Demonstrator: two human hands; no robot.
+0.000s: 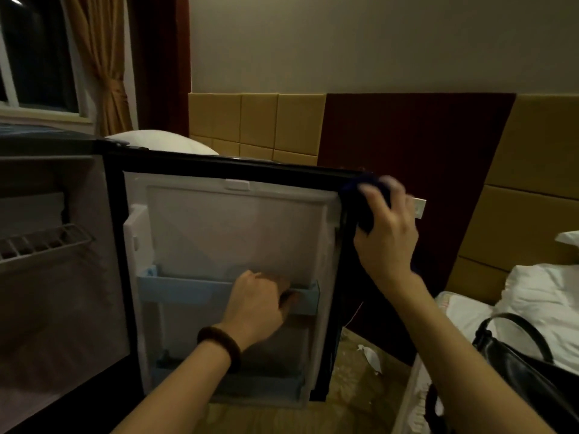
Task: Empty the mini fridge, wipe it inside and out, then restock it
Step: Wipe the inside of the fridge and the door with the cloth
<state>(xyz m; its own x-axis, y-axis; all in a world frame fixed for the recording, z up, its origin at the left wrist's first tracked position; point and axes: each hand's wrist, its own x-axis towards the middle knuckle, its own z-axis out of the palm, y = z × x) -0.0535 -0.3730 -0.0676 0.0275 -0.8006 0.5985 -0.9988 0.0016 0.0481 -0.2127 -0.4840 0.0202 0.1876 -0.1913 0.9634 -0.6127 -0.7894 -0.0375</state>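
The mini fridge [56, 277] stands at the left with its door [238, 233] swung wide open toward the camera, white inner liner facing out. The compartment looks bare apart from a white wire shelf [44, 242] in its upper half. The right hand [387, 233] is at the door's upper outer corner, its grip pressed around a dark blue cloth [365, 202] — the cloth lies against the black door edge there, and the fingers are blurred. The left hand [258, 300], with a dark brown band [219, 346] on its wrist, is at the pale blue upper door rack [185, 289]; its fingers curl over the rack's front rail, closed on it. A second blue rack [250, 386] sits low on the door, mostly in shadow. To the right — a bed with white bedding [545, 296] and a black handbag [526, 364] resting on it. A scrap of white paper [371, 358] lies on the patterned floor beside the door
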